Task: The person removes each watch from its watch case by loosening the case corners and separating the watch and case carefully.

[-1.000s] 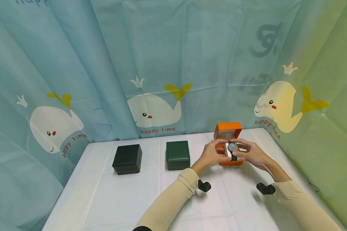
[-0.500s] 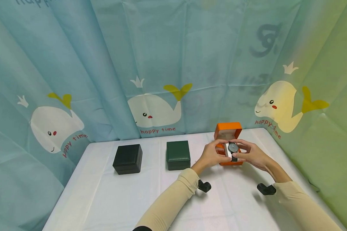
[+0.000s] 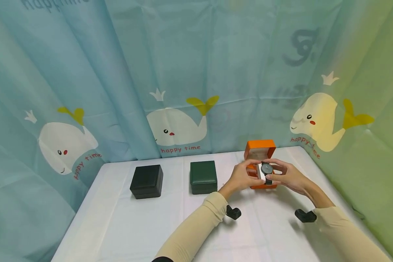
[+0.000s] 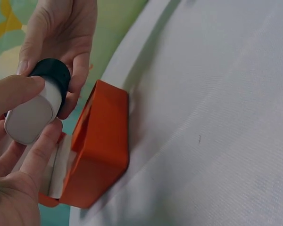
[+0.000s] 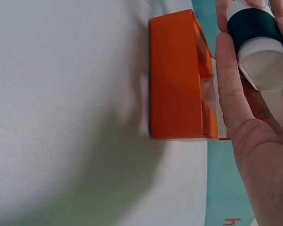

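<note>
A wristwatch (image 3: 266,168) with a dark dial and dark strap sits around a white watch cushion (image 3: 261,173), just above the open orange watch box (image 3: 260,144). My left hand (image 3: 241,177) pinches the cushion's left end between thumb and fingers. From the other side, my right hand (image 3: 291,178) grips the watch, its thumb near the dial's lower edge. In the left wrist view, the cushion's white end (image 4: 30,117) faces the camera, with the dark strap (image 4: 54,74) behind it. The right wrist view shows the cushion's other end (image 5: 266,63); part of the box's inside is hidden by the hands.
A closed green box (image 3: 203,177) stands left of the hands, and a closed black box (image 3: 146,181) farther left. All rest on a white-covered table (image 3: 144,229). A blue-green curtain (image 3: 242,72) printed with whales hangs behind and along the sides.
Both hands keep their hold on the watch and cushion in nearly the same place. The whole head view has shifted slightly, so everything appears a little farther right and lower.
</note>
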Demonstrator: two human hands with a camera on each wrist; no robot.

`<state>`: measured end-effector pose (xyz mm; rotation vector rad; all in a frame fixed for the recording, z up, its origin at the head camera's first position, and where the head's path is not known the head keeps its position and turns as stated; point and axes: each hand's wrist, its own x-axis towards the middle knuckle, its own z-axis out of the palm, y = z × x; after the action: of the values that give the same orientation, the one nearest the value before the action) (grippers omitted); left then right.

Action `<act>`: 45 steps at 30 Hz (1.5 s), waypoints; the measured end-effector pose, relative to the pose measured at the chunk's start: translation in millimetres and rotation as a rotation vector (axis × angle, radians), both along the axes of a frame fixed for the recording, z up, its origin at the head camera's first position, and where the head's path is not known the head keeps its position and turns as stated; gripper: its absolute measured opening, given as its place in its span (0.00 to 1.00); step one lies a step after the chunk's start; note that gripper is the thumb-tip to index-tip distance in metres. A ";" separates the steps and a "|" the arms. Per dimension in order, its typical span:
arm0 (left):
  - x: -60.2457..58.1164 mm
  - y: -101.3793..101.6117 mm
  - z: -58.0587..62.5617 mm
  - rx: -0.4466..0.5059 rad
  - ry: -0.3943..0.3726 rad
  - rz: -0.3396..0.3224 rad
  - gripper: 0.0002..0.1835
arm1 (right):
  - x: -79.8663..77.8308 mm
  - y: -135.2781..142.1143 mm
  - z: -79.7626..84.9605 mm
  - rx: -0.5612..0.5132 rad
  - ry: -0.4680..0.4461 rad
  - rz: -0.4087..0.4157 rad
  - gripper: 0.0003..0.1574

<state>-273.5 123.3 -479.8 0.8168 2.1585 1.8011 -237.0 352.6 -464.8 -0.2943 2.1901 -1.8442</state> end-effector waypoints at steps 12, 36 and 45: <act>-1.8 -1.9 3.9 -0.010 0.005 0.032 0.33 | 2.8 14.9 5.7 -0.026 -0.019 -0.028 0.41; -2.3 -7.7 10.6 0.027 -0.042 0.055 0.33 | 0.8 21.5 9.8 0.007 -0.003 -0.049 0.39; -5.1 -11.0 4.2 0.052 -0.049 0.060 0.33 | 1.9 21.6 6.8 -0.026 -0.022 -0.046 0.37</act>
<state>-278.6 112.3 -475.6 0.7179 2.1353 1.8933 -235.2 374.2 -458.0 -0.2299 2.1774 -1.8924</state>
